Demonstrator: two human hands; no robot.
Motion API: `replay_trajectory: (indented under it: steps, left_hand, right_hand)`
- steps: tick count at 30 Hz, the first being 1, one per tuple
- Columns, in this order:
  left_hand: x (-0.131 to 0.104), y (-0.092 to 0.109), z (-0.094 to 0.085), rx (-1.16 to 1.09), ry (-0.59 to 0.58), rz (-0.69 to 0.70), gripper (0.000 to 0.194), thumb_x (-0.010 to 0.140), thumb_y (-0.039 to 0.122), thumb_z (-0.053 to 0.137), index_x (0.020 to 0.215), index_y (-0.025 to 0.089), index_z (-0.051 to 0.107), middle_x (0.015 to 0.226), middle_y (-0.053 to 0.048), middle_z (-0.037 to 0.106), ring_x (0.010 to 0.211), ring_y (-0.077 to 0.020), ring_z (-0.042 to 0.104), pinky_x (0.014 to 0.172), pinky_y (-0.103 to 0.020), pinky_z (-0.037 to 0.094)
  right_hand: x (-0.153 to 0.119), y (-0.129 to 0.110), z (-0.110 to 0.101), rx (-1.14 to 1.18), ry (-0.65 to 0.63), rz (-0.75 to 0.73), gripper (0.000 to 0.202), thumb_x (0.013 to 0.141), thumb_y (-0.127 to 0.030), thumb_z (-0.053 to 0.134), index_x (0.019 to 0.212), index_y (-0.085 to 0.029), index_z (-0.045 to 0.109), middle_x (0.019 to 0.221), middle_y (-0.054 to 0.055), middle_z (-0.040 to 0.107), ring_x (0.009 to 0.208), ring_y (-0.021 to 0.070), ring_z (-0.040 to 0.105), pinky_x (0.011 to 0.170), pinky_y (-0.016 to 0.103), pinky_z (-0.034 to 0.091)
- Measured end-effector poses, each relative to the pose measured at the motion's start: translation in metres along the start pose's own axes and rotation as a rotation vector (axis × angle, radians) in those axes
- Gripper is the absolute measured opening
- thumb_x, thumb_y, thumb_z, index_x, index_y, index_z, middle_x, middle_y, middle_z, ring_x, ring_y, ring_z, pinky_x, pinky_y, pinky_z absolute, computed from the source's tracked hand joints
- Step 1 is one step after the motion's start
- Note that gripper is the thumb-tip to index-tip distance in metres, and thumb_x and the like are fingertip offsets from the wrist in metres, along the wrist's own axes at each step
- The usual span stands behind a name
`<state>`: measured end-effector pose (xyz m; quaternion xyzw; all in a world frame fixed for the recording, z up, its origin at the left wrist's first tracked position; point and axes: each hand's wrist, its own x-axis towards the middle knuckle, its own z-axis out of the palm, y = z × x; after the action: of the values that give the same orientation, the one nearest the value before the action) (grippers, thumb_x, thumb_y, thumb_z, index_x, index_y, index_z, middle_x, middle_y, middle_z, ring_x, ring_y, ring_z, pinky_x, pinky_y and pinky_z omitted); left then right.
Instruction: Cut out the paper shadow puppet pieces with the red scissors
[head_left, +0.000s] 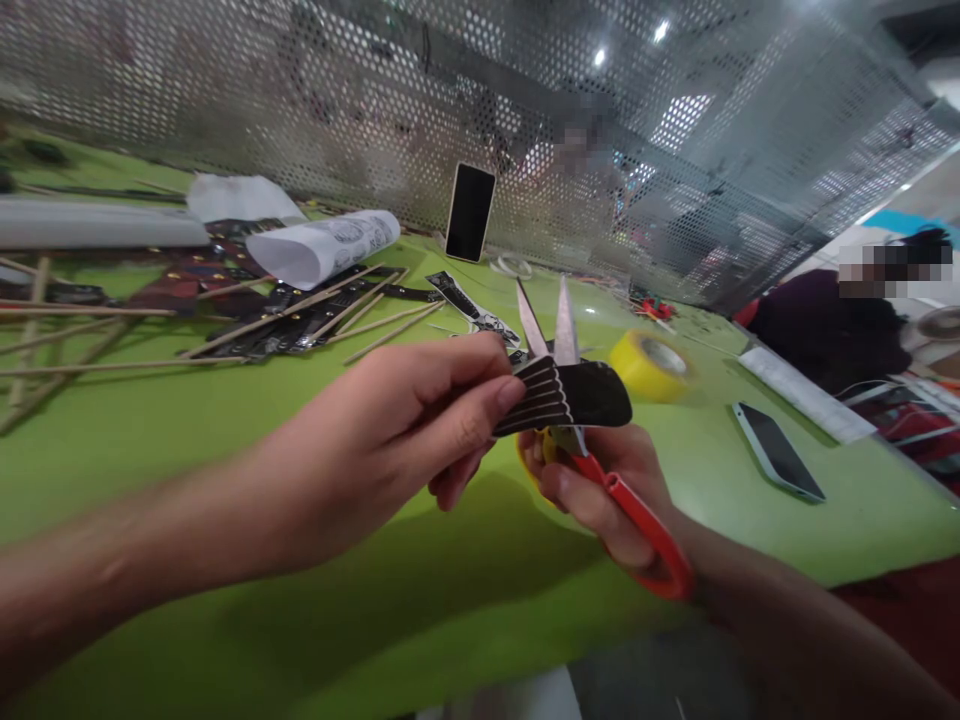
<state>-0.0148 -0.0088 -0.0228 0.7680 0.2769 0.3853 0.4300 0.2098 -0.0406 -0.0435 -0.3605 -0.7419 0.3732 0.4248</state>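
Between the thumb and fingers of my left hand [442, 430] is the left end of a black piece [600, 394] with white lines and a rounded right end. My right hand [607, 490] is closed on the handles of scissors [637, 510], one of which is red. The scissor blades are spread in a V, pointing away from me, and the black piece crosses in front of them. Just beyond the right hand lies a roll of yellow tape [651, 366]. A black and white cutout [472, 308] rests on the table behind the left hand.
Thin wooden sticks [285, 315] and rolled white paper [330, 245] lie at the left of the green table [300, 620]. One phone [470, 213] stands upright at the back; another phone [780, 452] lies at right. A person [825, 325] is beyond the right edge.
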Motion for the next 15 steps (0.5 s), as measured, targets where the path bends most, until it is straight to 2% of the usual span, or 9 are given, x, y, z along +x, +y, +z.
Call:
replay_trajectory:
  steps: [2,5,9,15]
  left_hand:
    - [0.000,-0.001,0.000,-0.081,0.002,-0.012,0.035,0.106,0.030,0.057,0.073,0.022,0.062,0.059,0.003,0.065,0.054,-0.0108,0.061,0.052,-0.019,0.052]
    - [0.000,-0.005,0.001,-0.322,0.010,-0.046,0.025,0.102,0.028,0.072,0.080,0.021,0.062,0.071,0.002,0.071,0.064,-0.0110,0.070,0.057,-0.017,0.061]
    - [0.002,-0.013,0.002,-0.587,0.018,-0.091,0.037,0.091,0.024,0.091,0.079,0.021,0.055,0.077,0.003,0.075,0.065,-0.0106,0.072,0.054,-0.017,0.064]
    - [0.004,-0.015,-0.001,-0.654,0.081,-0.125,0.027,0.093,0.008,0.084,0.086,0.023,0.063,0.063,0.009,0.069,0.053,-0.0051,0.062,0.047,-0.010,0.054]
  right_hand:
    - [-0.002,0.006,-0.003,-0.052,-0.013,-0.030,0.011,0.089,-0.012,0.066,0.090,-0.023,0.065,0.091,0.001,0.060,0.071,0.0134,0.056,0.054,0.025,0.046]
    - [-0.003,0.015,-0.008,-0.232,0.014,-0.129,0.017,0.090,-0.008,0.066,0.094,-0.024,0.065,0.089,0.000,0.059,0.074,0.0148,0.056,0.061,0.028,0.046]
    - [0.000,0.020,-0.013,-0.385,0.028,-0.240,0.022,0.086,-0.008,0.066,0.100,-0.025,0.065,0.086,-0.001,0.058,0.075,0.0163,0.054,0.065,0.032,0.044]
    - [0.000,0.020,-0.015,-0.389,0.003,-0.133,0.020,0.088,-0.008,0.068,0.098,-0.025,0.068,0.091,0.001,0.064,0.080,0.0179,0.060,0.068,0.032,0.048]
